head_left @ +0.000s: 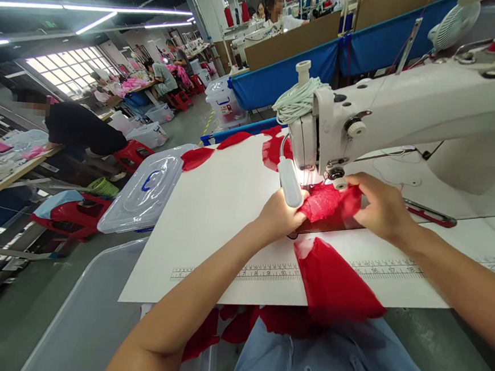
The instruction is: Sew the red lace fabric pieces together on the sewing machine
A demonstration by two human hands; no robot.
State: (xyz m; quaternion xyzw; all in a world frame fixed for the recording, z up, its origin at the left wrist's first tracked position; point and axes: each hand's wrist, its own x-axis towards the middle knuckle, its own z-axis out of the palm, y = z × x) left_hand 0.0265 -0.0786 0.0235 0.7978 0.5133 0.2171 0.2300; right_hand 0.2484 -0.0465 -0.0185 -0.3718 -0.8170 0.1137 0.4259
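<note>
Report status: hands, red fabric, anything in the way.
Left hand and right hand on red fabric. Fabric at sewing machine's needle end. White lamp partly hides left hand.

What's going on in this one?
A person is working at a sewing machine. The right hand pinches the red cloth under the machine's head; the left hand is at its other side, partly behind a lamp. Another red piece drapes over the table's front edge.
</note>
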